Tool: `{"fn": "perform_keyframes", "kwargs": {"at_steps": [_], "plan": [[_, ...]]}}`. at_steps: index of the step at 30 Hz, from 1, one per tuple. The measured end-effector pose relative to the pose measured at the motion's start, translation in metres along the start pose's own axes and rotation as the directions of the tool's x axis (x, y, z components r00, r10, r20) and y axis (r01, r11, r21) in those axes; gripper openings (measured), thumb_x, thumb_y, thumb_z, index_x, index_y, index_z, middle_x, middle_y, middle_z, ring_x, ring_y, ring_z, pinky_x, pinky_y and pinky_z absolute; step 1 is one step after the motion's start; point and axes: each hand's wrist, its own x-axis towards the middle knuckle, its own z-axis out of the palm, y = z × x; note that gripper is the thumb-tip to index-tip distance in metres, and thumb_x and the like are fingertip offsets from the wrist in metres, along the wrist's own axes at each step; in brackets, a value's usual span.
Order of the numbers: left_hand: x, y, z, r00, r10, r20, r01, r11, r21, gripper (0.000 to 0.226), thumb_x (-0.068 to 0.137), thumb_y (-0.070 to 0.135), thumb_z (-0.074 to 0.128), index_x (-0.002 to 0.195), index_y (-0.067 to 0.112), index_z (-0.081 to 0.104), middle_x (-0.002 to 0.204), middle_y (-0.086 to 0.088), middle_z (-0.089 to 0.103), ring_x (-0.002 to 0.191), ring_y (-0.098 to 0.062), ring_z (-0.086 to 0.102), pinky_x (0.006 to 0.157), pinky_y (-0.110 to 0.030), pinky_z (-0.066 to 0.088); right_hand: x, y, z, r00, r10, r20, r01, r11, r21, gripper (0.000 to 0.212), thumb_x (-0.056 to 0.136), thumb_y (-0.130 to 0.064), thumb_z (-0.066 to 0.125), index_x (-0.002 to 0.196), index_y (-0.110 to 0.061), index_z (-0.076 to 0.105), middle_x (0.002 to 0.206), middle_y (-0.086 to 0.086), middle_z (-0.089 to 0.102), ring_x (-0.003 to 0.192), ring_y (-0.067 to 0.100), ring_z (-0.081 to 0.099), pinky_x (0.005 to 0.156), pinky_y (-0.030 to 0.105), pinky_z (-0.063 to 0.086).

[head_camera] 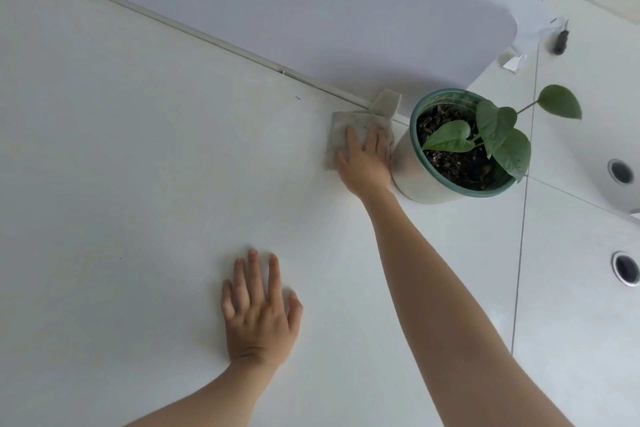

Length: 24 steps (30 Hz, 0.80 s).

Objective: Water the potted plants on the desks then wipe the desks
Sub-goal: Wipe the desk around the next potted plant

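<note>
Here, right grip (pixel 365 163), spread flat, presses cloth (pixel 343 126) beside pot (pixel 412 180); left grip (pixel 259 315) spread on desk (pixel 138 184).

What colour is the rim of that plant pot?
Teal green, above a pale whitish body; the pot shows in the head view.

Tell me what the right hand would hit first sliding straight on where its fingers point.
Most likely the grey bracket at the foot of the divider panel, just beyond the cloth under the right hand; the plant pot sits alongside.
</note>
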Motion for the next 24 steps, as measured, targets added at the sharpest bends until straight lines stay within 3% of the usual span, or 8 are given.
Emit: {"fn": "perform_keyframes", "kwargs": {"at_steps": [2,6,8,11,14,17,19,24], "plan": [[0.0,0.0,0.0,1.0,0.004,0.006,-0.004,1.0,0.005,0.056,0.078,0.036,0.036,0.128,0.011,0.042,0.133,-0.024,0.053,0.124,-0.035,0.034,0.105,-0.04,0.015,-0.016,-0.004,0.007,0.998,-0.057,-0.01,0.057,0.998,-0.011,0.054,0.097,-0.039,0.025,0.147,-0.026,0.008,0.157,0.016,-0.004,0.144,0.032,-0.01,0.116,0.043,-0.005],[0.002,0.0,-0.005,0.999,0.007,0.049,-0.007,1.0,-0.01,0.055,0.079,0.035,0.037,0.128,0.011,0.042,0.132,-0.024,0.053,0.124,-0.036,0.034,0.1,-0.045,0.024,-0.068,-0.011,0.024,0.928,-0.366,0.07,0.371,0.926,-0.076,0.061,0.089,-0.048,0.015,0.145,-0.026,0.019,0.156,0.019,0.003,0.144,0.037,-0.002,0.115,0.042,-0.005],[0.003,0.0,-0.009,0.997,0.005,0.078,-0.002,0.999,-0.039,0.054,0.08,0.034,0.037,0.127,0.01,0.043,0.132,-0.024,0.053,0.123,-0.036,0.034,0.101,-0.044,0.021,-0.095,-0.011,0.035,0.905,-0.423,0.047,0.426,0.9,-0.092,0.061,0.084,-0.045,0.022,0.137,-0.022,0.042,0.148,0.025,0.029,0.138,0.044,0.023,0.112,0.052,0.015],[0.005,-0.002,-0.017,0.99,0.011,0.143,0.006,0.992,-0.123,0.051,0.079,0.031,0.038,0.124,0.009,0.049,0.131,-0.023,0.055,0.123,-0.034,0.034,0.098,-0.044,0.025,-0.132,-0.008,0.047,0.929,-0.366,0.048,0.369,0.919,-0.139,0.05,0.081,-0.04,0.035,0.12,-0.022,0.061,0.129,0.024,0.056,0.118,0.044,0.052,0.091,0.057,0.045],[0.003,-0.011,-0.027,0.989,-0.028,0.146,0.086,0.909,-0.409,0.054,0.077,0.032,0.038,0.118,0.003,0.058,0.129,-0.021,0.056,0.123,-0.033,0.041,0.098,-0.047,0.035,-0.177,-0.002,0.054,0.935,-0.35,0.058,0.355,0.924,-0.144,0.047,0.081,-0.041,0.036,0.121,-0.026,0.057,0.129,0.021,0.057,0.117,0.04,0.055,0.089,0.054,0.048],[0.002,-0.029,-0.046,0.989,-0.087,0.118,0.143,0.756,-0.639,0.065,0.078,0.042,0.034,0.123,0.001,0.054,0.136,-0.019,0.048,0.129,-0.03,0.037,0.108,-0.044,0.031,-0.229,-0.012,0.078,0.9,-0.436,0.016,0.435,0.892,-0.121,0.044,0.081,-0.042,0.038,0.123,-0.03,0.049,0.13,0.016,0.058,0.12,0.036,0.054,0.092,0.052,0.048],[-0.001,-0.041,-0.057,0.992,-0.103,0.068,0.123,0.753,-0.647,0.059,0.081,0.039,0.034,0.118,0.0,0.058,0.13,-0.019,0.053,0.125,-0.03,0.04,0.106,-0.038,0.031,-0.262,-0.032,0.099,0.845,-0.531,0.056,0.533,0.834,-0.139,0.045,0.08,-0.044,0.038,0.123,-0.034,0.049,0.132,0.011,0.057,0.123,0.032,0.052,0.096,0.048,0.047],[-0.008,-0.045,-0.049,0.994,-0.042,0.096,0.085,0.859,-0.504,0.051,0.08,0.032,0.035,0.105,-0.001,0.064,0.118,-0.023,0.062,0.116,-0.042,0.048,0.09,-0.053,0.046,-0.27,-0.045,0.103,0.831,-0.541,0.13,0.557,0.813,-0.171,0.057,0.073,-0.048,0.036,0.126,-0.031,0.048,0.132,0.007,0.057,0.122,0.027,0.054,0.094,0.04,0.051]]}}
